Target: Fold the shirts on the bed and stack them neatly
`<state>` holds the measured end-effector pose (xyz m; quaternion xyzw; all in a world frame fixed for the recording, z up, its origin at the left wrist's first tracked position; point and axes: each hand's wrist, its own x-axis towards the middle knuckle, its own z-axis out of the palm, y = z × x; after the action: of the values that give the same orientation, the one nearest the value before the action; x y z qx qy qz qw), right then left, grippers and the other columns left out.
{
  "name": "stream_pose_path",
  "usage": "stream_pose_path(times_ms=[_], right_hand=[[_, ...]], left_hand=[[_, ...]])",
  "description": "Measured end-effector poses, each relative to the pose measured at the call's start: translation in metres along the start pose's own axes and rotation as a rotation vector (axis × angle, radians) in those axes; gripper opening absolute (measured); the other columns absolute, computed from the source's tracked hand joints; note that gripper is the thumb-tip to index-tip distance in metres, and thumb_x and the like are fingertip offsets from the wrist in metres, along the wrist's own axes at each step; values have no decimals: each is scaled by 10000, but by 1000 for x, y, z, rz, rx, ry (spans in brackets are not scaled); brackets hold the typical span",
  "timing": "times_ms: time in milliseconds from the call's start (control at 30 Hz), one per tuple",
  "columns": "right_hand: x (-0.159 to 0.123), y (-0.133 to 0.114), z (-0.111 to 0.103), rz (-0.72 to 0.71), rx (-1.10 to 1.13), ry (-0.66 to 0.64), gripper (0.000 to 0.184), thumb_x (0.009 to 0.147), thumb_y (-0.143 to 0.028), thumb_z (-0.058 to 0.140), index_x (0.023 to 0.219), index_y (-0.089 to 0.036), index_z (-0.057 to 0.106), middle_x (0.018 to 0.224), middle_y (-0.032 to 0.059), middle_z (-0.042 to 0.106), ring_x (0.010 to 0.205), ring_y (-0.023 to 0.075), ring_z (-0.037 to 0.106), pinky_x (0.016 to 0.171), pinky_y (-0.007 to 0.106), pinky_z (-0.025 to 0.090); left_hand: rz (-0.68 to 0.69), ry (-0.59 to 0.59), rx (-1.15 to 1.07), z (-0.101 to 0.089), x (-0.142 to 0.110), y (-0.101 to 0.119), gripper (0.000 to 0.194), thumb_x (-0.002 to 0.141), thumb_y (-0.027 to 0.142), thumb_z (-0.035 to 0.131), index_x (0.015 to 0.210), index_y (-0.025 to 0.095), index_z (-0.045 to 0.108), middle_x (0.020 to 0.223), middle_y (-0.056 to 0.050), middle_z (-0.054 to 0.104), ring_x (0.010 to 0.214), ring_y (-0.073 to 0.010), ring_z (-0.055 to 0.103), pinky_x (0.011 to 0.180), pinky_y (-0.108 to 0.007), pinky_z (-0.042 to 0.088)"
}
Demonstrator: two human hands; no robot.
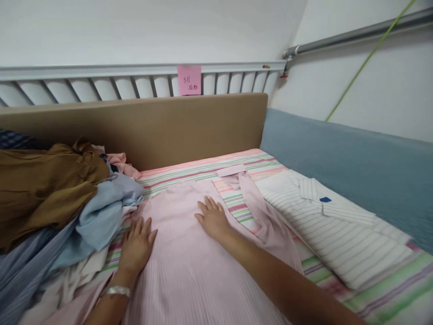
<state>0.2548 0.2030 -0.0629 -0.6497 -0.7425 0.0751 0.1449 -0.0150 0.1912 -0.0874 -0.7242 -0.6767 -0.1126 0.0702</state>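
Note:
A pale pink, finely striped shirt [189,253] lies spread on the bed in front of me. One long sleeve with a cuff [232,170] stretches out on its right side. My left hand [138,243] rests on the shirt's left edge, fingers spread; a silvery bracelet [117,291] circles that wrist. Near the upper right part of the shirt, my right hand [213,219] lies flat on the fabric with its fingers apart. Neither hand grips the cloth. The lower part of the shirt runs out of view at the bottom.
Heaped clothes [50,194] in brown, light blue and pink lie on the left. At right is a folded white striped shirt [334,225]. Under everything is a striped bedsheet [192,167]. A tan headboard [189,131] and a blue padded panel [355,158] border the bed.

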Motion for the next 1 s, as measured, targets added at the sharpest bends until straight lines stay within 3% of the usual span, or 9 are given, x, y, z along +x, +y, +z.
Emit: stream_pose_path(times_ms=[67, 167, 233, 333, 433, 633, 733, 867, 1000], right_hand=[[7, -9, 1, -83, 3, 26, 575, 913, -526, 320, 1410, -237, 336, 1514, 74, 200, 1395, 238, 114, 1114, 443, 73], [25, -17, 7, -268, 27, -3, 582, 914, -566, 269, 1409, -267, 328, 1515, 42, 212, 1395, 203, 119, 1118, 403, 88], [43, -7, 9, -213, 9, -41, 587, 919, -563, 247, 1407, -248, 336, 1510, 60, 223, 1393, 206, 130, 1114, 412, 90], [69, 24, 10, -42, -48, -36, 602, 921, -558, 247, 1418, -226, 315, 1521, 67, 186, 1398, 216, 95, 1113, 426, 60], [82, 47, 8, -8, -73, -23, 612, 912, -584, 242, 1426, -257, 289, 1530, 34, 161, 1399, 204, 77, 1116, 416, 46], [80, 46, 12, 11, -69, 3, 607, 907, -592, 257, 1424, -277, 289, 1530, 56, 155, 1399, 204, 79, 1112, 410, 29], [85, 41, 2, 40, -15, -67, 619, 899, -583, 303, 1430, -266, 278, 1536, 65, 114, 1403, 212, 48, 1113, 417, 23], [67, 47, -38, 34, 149, -217, 606, 874, -500, 437, 1402, -215, 355, 1510, 84, 219, 1386, 197, 170, 1111, 361, 148], [-15, 74, -86, 21, 356, 5, 497, 844, -384, 507, 1305, -199, 495, 1417, 67, 413, 1301, 161, 361, 1054, 275, 291]], left_hand=[[15, 1, -24, -1, 6, -6, 529, 889, 453, 287, 1340, 199, 394, 1438, -136, 378, 1351, -333, 271, 1037, -562, 308], [59, 12, -119, 1, 27, -18, 545, 899, 421, 244, 1319, 117, 411, 1422, -154, 393, 1350, -272, 285, 1093, -470, 273], [71, -5, -148, 6, 42, -28, 541, 896, 406, 253, 1297, 91, 435, 1409, -158, 407, 1337, -259, 305, 1103, -425, 265], [40, -28, -91, 15, 56, -37, 522, 883, 433, 308, 1307, 158, 435, 1425, -134, 384, 1327, -295, 310, 1092, -472, 258], [13, -51, -42, 18, 58, -38, 536, 883, 463, 303, 1344, 202, 383, 1452, -136, 337, 1322, -320, 310, 1074, -504, 266], [-10, -72, -19, 17, 56, -35, 549, 885, 482, 282, 1356, 211, 365, 1452, -144, 330, 1317, -333, 314, 1067, -518, 269], [-42, -101, -36, 10, 61, -34, 539, 887, 459, 285, 1357, 208, 365, 1456, -140, 326, 1326, -328, 303, 1070, -527, 261], [-21, -179, -62, -19, 52, -11, 539, 871, 400, 339, 1352, 157, 363, 1434, -187, 354, 1321, -335, 318, 1027, -560, 310], [62, -111, -100, -52, -7, 59, 503, 893, 385, 299, 1359, 204, 353, 1451, -166, 344, 1348, -316, 287, 1006, -565, 334]])
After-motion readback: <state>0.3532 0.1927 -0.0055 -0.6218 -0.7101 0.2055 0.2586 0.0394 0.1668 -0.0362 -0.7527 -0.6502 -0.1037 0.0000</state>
